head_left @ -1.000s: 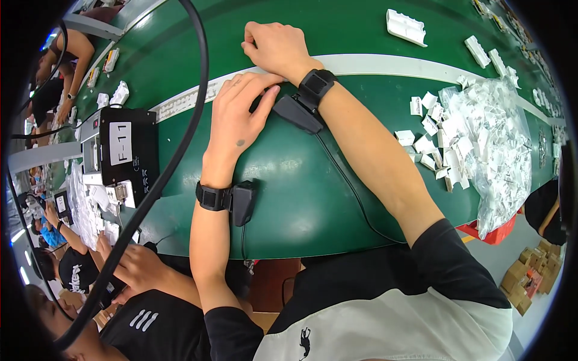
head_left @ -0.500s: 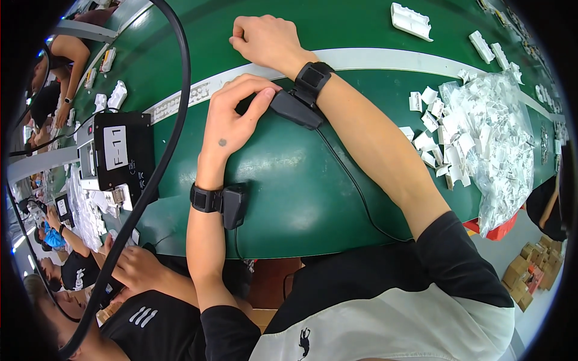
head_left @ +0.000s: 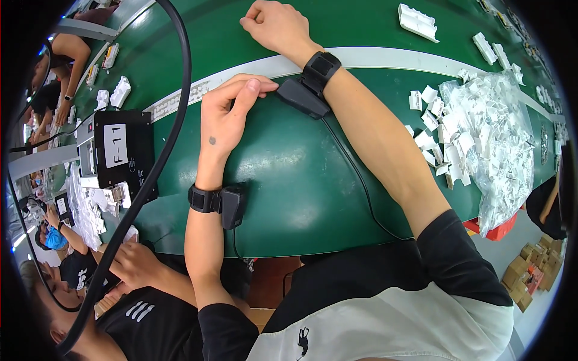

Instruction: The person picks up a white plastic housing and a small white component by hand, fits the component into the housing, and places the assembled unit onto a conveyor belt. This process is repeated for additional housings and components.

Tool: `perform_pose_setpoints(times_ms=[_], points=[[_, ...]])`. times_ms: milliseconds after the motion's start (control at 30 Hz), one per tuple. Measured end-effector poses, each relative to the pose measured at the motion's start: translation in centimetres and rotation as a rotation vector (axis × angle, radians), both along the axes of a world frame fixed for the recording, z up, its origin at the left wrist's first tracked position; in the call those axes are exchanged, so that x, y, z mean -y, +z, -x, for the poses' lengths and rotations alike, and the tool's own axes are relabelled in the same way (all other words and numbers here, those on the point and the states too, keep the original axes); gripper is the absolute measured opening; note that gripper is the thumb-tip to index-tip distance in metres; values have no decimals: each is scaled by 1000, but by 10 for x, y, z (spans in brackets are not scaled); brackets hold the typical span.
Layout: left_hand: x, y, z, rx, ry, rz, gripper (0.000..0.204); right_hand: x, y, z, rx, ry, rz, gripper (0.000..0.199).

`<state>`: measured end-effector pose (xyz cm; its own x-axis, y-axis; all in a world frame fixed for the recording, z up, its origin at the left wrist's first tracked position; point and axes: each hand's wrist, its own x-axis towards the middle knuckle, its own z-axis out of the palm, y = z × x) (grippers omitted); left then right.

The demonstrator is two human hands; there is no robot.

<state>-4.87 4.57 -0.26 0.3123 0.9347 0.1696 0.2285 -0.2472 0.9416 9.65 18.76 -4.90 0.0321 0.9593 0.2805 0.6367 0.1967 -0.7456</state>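
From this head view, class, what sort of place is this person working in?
Probably a factory assembly line: a long green workbench, a heap of small white plastic parts in clear bags, and other seated workers alongside.

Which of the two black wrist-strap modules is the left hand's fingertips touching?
The one by the right wrist, lying on the green table. The left hand pinches its end; the other module hangs at the left wrist, untouched.

White rectangular label (head_left: 115, 145) on black box (head_left: 123, 150) at left; clear plastic bag (head_left: 503, 138) of white parts at right.
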Motion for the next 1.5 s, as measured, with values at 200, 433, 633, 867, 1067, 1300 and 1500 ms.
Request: perform_pose_setpoints(times_ms=[200, 433, 633, 867, 1067, 1300, 1500], points=[[0, 0, 3, 67, -22, 28, 33, 14, 25, -8, -35, -6, 26, 23], [-1, 1, 4, 91, 17, 47, 33, 17, 30, -10, -17, -26, 27, 23], [-4, 1, -4, 118, 22, 27, 31, 3, 9, -14, 40, -30, 35, 23], [0, -5, 7, 117, 35, 51, 31, 17, 22, -5, -5, -31, 9, 22], [-13, -6, -5, 176, 51, 30, 32, 10, 28, -17, -21, -12, 11, 20], [-12, -5, 6, 122, 71, 62, 33, 21, 25, 15, -296, 113, 14, 19], [-18, -6, 9, 238, 254, 55, 31, 26, 8, 31, -356, 167, -62, 35]])
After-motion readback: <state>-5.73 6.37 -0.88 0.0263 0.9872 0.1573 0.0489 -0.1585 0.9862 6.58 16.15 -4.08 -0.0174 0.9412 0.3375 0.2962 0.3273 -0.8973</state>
